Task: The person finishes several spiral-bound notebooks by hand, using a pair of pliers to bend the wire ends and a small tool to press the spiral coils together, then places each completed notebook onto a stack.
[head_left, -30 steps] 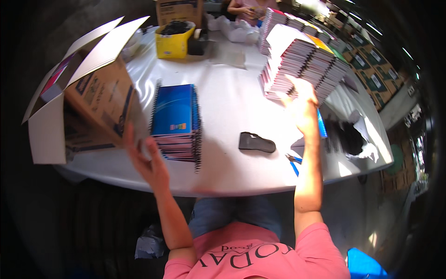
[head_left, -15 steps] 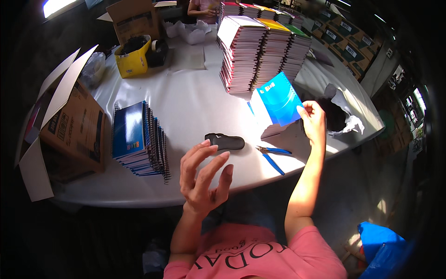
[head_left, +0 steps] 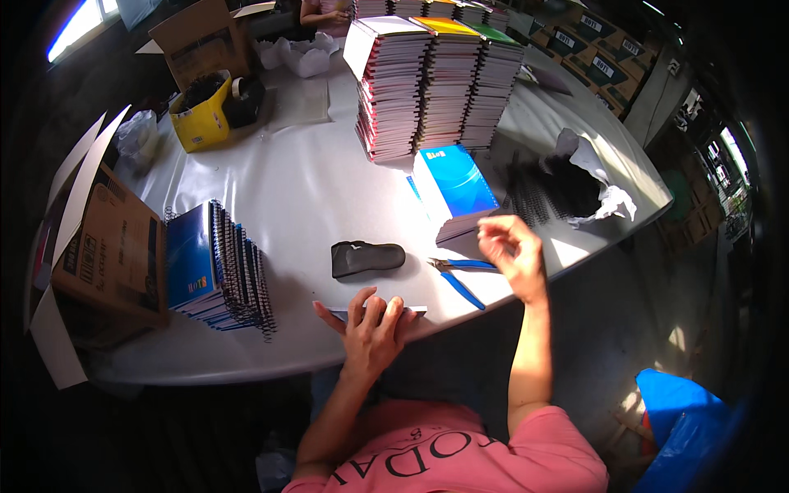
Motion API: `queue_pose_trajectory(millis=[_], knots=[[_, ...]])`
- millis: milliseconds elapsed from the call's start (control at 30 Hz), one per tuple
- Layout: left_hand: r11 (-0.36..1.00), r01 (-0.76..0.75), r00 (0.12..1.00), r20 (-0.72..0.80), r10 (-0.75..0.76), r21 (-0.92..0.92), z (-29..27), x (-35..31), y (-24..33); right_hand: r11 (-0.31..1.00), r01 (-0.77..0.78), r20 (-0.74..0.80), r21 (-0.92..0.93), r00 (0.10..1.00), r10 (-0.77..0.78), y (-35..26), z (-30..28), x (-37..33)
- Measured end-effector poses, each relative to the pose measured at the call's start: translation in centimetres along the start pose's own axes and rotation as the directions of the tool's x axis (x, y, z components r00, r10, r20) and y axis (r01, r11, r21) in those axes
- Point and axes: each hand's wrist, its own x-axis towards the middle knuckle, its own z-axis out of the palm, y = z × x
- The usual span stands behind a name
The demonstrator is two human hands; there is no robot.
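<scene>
My left hand (head_left: 370, 333) grips a thin notebook block (head_left: 417, 311), seen edge-on, at the table's near edge. My right hand (head_left: 518, 256), slightly blurred, hovers beside a stack of unbound blue-covered notebook blocks (head_left: 462, 185), its fingers loosely bent and nothing visible in them. Between the hands lie blue-handled pliers (head_left: 464, 283), jaws toward the left. A dark grey, elongated moulded piece (head_left: 370, 258) rests beyond my left hand. Spiral-bound blue notebooks (head_left: 191, 251) are piled at the left, with coils facing right.
Tall notebook stacks (head_left: 386, 90) stand at the back. Black wire coils (head_left: 530, 189) lie at the right beside crumpled white paper (head_left: 612, 201). An open carton (head_left: 123, 246) occupies the left edge; a yellow container (head_left: 200, 123) and tape roll (head_left: 244, 103) are farther back. Another person (head_left: 326, 15) is beyond.
A blue-covered block has left my right hand, and my left hand now grips a block at the near edge. My right hand has drawn slightly lower and left. The whole view has shifted.
</scene>
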Motion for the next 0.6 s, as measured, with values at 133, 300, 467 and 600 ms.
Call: queue_pose_trajectory(millis=[133,300,467,600], knots=[[1.0,-0.02,0.999,-0.033,0.019,-0.022,0.1,1.2,0.7,0.69,-0.352,-0.456,-0.633,0.889,0.035,10.2,-5.8,8.3],[0.998,0.056,0.997,-0.046,-0.054,0.043,1.5,1.1,0.4,0.24,-0.463,-0.335,-0.853,0.839,0.43,13.4,-5.5,11.3],[0.995,0.094,0.988,-0.128,-0.09,0.023,0.6,1.2,0.0,0.267,-0.313,-0.258,-0.911,0.94,0.222,11.4,-9.9,12.4],[0.99,0.144,0.981,-0.135,-0.143,-0.006,-0.4,1.1,-0.9,0.21,-0.095,-0.079,-0.973,0.993,0.086,11.6,-12.3,12.6]])
